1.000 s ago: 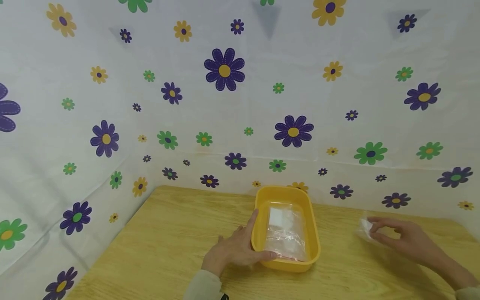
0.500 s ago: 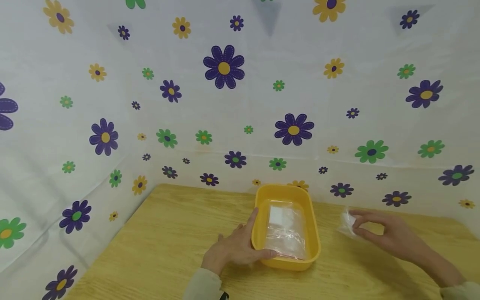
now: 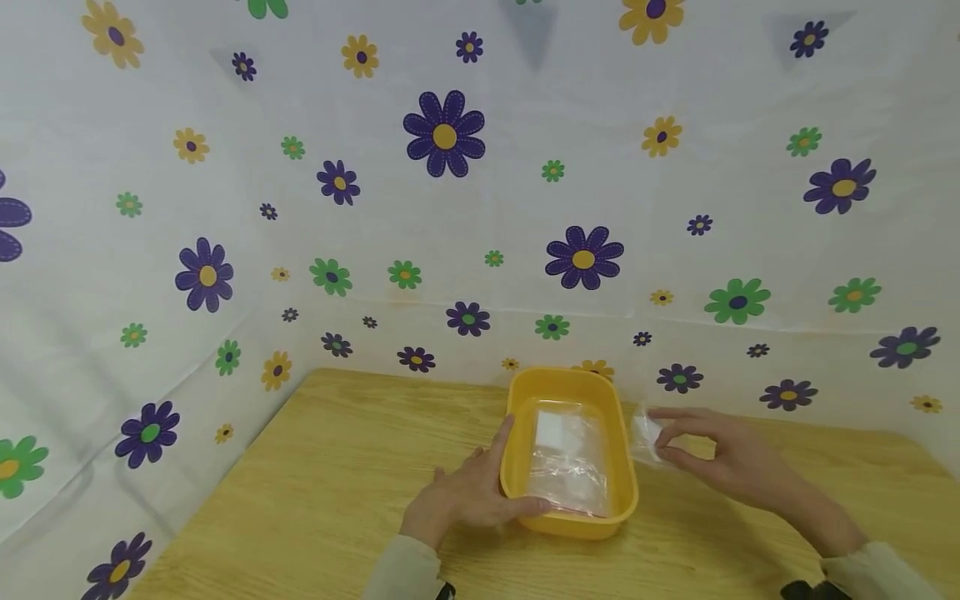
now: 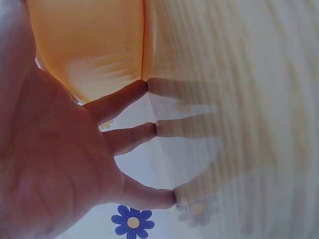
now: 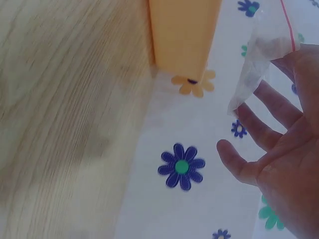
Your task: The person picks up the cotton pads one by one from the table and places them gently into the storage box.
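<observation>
A yellow plastic tub (image 3: 630, 492) stands on the wooden table, with a clear zip bag (image 3: 566, 483) holding a white piece lying flat inside. My left hand (image 3: 465, 496) rests at the tub's left near corner, thumb over the near rim and index finger along the left side. In the left wrist view several of its fingers (image 4: 132, 137) stretch straight, tips on the tabletop. Just right of the tub, my right hand (image 3: 727, 454) pinches a small clear zip bag (image 3: 645, 433) between thumb and fingers. A red seal line and something whitish show on this bag (image 5: 264, 50) in the right wrist view.
The wooden table (image 3: 337, 467) runs back to a white flowered cloth (image 3: 390, 233) hung as a wall behind and at the left. The tub's far end stands close to that cloth.
My right hand has moved left with the small zip bag, from well right of the tub to just beside its right rim. The left hand and tub stay put.
</observation>
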Demonstrator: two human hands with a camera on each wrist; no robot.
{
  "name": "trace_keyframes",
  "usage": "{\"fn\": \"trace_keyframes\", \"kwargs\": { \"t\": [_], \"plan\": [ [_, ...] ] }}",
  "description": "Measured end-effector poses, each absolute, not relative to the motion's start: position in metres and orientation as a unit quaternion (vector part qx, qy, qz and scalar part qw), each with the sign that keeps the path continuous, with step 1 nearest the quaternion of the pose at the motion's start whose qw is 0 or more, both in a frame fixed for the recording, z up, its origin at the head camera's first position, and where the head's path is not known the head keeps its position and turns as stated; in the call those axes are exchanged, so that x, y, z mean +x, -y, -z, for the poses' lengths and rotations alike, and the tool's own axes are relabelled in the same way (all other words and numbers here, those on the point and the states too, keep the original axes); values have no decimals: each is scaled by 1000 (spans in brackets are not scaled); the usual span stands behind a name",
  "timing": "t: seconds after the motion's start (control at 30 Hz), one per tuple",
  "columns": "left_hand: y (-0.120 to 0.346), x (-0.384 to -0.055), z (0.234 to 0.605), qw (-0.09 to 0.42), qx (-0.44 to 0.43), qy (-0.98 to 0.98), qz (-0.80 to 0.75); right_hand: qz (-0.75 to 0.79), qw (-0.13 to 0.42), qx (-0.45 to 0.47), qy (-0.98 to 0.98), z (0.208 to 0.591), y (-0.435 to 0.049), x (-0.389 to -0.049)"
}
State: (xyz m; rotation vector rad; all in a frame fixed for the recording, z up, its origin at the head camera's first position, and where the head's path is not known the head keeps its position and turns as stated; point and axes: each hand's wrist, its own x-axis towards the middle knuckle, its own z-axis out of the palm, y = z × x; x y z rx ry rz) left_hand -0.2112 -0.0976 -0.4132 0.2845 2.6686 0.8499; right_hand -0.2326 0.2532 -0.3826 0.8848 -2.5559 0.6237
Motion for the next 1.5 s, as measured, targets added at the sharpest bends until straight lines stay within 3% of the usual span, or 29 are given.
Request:
{"fn": "trace_keyframes", "kwargs": {
  "t": [0.53, 0.9, 1.2, 1.5],
  "plan": [
    [99, -215, 415, 160, 101, -939, -289, -274, 170, 421, 848, 388, -194, -251],
    [100, -215, 416, 153, 108, -939, -287, -261, 94, 412, 868, 394, -169, -262],
    [100, -214, 415, 155, 108, -940, -284, -210, 71, 439, 871, 405, -156, -271],
    [98, -212, 415, 158, 106, -943, -274, -130, -14, 388, 912, 399, -146, -266]
  ]
}}
